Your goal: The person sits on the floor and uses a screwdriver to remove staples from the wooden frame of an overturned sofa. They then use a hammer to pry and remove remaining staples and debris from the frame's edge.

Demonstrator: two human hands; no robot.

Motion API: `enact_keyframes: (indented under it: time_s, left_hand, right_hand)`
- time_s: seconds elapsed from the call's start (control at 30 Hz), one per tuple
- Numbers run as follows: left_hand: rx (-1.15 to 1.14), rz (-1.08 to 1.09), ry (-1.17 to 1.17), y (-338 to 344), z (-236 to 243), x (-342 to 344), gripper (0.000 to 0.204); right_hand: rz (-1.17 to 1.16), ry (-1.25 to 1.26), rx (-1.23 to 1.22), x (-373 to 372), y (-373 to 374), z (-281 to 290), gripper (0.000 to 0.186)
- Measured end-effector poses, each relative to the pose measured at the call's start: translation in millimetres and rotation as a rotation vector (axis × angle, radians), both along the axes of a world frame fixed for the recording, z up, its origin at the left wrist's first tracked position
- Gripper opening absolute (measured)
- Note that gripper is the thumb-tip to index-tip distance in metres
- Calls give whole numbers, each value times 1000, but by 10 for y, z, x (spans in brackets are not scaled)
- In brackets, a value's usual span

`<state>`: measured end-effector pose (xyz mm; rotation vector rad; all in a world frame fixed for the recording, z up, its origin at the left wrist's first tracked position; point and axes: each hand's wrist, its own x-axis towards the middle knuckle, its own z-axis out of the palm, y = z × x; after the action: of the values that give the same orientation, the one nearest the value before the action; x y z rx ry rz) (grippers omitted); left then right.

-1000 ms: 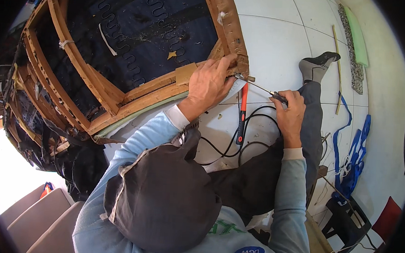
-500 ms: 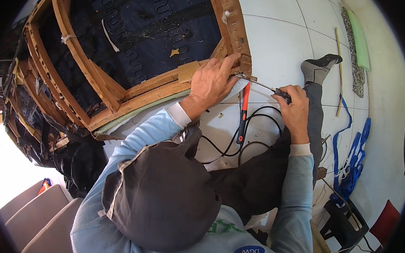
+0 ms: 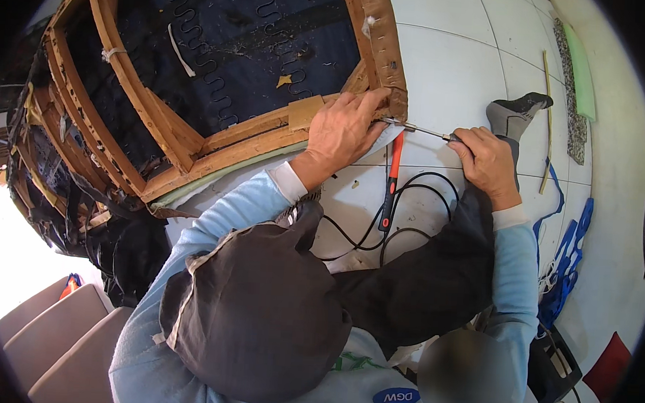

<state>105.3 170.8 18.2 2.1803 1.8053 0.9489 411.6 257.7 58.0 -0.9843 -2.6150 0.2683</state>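
A stripped wooden chair or sofa frame [image 3: 231, 143] lies at the upper left, with zigzag springs [image 3: 193, 34] over dark cloth inside it. My left hand [image 3: 345, 126] is closed over the frame's near right corner, its fingers on top of the rail. In my right hand [image 3: 487, 160] is the dark handle of a screwdriver-like tool [image 3: 430, 132]. Its thin metal shaft points left to the corner, close to my left thumb. The exact shape of its tip is hard to make out. Some pale material hangs below the rail there.
A hammer-like tool with a red and black handle [image 3: 390, 190] lies below the corner, its head hidden. Black cable [image 3: 411, 184] loops beside it. My outstretched leg and grey sock [image 3: 513, 118] are to the right. Blue straps [image 3: 571, 265] and a thin stick [image 3: 546, 118] lie farther right.
My right hand has moved right and slightly up with the tool, and the shaft lies flatter. My left hand stays on the corner. The whole view has shifted slightly.
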Motion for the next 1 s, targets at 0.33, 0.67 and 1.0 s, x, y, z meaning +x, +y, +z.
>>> enact_keyframes:
  time_s: [0.33, 0.67, 1.0]
  left_hand:
    - [22, 27, 2, 1, 3, 21, 53]
    - [-7, 34, 28, -11, -9, 30, 51]
    - [-14, 36, 15, -8, -29, 2, 58]
  right_hand:
    - [-57, -30, -778, 78, 209, -153, 45]
    - [-175, -21, -952, 134, 120, -230, 47]
    - [-185, -12, -571, 128, -128, -169, 31]
